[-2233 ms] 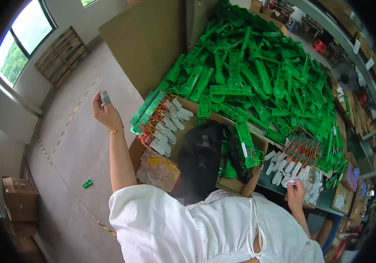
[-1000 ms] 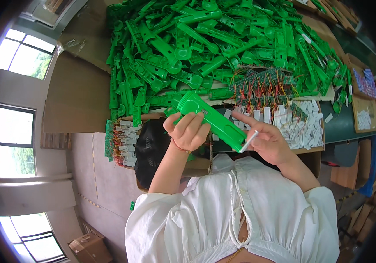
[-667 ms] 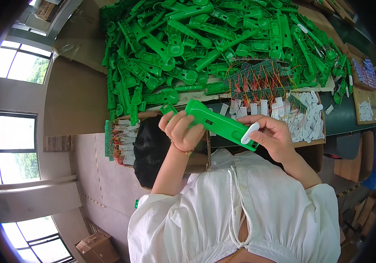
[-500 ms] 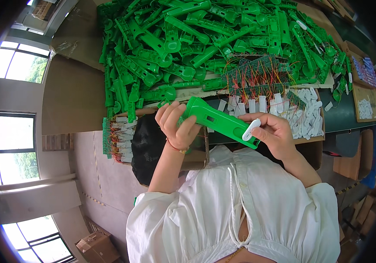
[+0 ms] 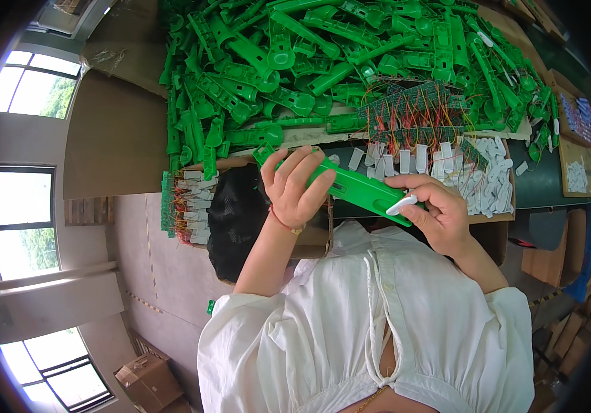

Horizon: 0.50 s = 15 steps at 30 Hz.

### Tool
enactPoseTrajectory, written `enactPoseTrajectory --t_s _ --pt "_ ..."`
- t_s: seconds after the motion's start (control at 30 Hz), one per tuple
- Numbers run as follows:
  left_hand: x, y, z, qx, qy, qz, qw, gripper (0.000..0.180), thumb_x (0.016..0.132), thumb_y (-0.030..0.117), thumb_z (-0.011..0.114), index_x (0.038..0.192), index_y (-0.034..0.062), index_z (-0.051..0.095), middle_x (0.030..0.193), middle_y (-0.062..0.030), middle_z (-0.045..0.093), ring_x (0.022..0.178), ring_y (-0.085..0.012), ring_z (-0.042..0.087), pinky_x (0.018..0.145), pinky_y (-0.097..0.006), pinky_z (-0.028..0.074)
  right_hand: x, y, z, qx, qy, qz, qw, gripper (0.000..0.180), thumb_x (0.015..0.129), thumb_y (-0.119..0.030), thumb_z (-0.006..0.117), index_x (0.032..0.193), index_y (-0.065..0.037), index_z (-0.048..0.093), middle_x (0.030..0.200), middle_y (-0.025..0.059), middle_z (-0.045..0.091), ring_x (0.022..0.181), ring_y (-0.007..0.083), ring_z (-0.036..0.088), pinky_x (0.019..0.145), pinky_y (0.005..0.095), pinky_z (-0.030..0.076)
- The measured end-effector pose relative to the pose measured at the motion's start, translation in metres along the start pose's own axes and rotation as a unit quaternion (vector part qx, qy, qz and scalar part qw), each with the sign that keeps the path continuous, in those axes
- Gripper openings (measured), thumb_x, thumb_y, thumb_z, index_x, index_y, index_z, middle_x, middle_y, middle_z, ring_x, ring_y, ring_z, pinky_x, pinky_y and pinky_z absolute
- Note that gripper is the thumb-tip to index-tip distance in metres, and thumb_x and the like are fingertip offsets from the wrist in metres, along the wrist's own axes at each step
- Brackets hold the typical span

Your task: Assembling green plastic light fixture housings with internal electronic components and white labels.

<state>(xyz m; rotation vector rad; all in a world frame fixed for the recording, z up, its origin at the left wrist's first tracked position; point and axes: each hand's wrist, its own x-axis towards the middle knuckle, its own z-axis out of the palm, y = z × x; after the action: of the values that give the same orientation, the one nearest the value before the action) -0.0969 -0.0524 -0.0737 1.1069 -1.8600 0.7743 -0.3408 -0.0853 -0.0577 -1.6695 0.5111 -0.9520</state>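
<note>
A long green plastic housing (image 5: 361, 193), wide at one end, slants in front of my chest. My left hand (image 5: 297, 184) is closed around its wide upper-left end and covers much of it. Near the narrow lower-right end, my right hand (image 5: 441, 212) pinches a small white oval plastic piece (image 5: 401, 205) between thumb and fingers. That white piece lies against or just over a rounded recess in the housing; actual contact is hard to tell. The right fingers also reach the housing's edge.
Beyond my hands rises a large pile of green housings (image 5: 281, 51). Green circuit boards with red and yellow wires (image 5: 416, 110) lie before it, beside a box of white plastic pieces (image 5: 491, 182). A black mesh-like bundle (image 5: 237, 220) and more wired boards (image 5: 188, 206) sit at left.
The housing has turned about its long axis, and my left hand has shifted right and rolled over it. The white piece has tilted flatter in my right fingers. The view has shifted slightly.
</note>
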Motion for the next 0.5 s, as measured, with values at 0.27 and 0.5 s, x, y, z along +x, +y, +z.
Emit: enactPoseTrajectory --t_s 0.27,0.5 --pt "-0.007 -0.008 -0.007 0.025 0.006 0.003 1.000 0.028 0.068 0.015 0.065 0.094 0.0230 0.057 0.096 -0.0012 0.056 0.091 -0.0193 0.056 0.083 -0.037 0.040 0.010 0.003 0.010 -0.057 -0.025 -0.035 0.997 0.009 0.081 -0.005 0.061 0.084 0.002 0.056 0.105 0.0176 0.061 0.091 0.0241 0.061 0.078 0.0312 0.048" --pt "-0.002 -0.010 -0.015 0.019 0.009 0.051 0.998 0.034 0.061 0.021 0.068 0.093 0.0311 0.067 0.095 0.0018 0.051 0.086 -0.0173 0.052 0.067 -0.028 0.040 0.018 0.003 0.012 0.095 -0.018 0.067 0.993 0.010 0.084 -0.003 0.058 0.088 0.006 0.056 0.108 0.0194 0.058 0.093 0.0201 0.059 0.077 0.0289 0.048"
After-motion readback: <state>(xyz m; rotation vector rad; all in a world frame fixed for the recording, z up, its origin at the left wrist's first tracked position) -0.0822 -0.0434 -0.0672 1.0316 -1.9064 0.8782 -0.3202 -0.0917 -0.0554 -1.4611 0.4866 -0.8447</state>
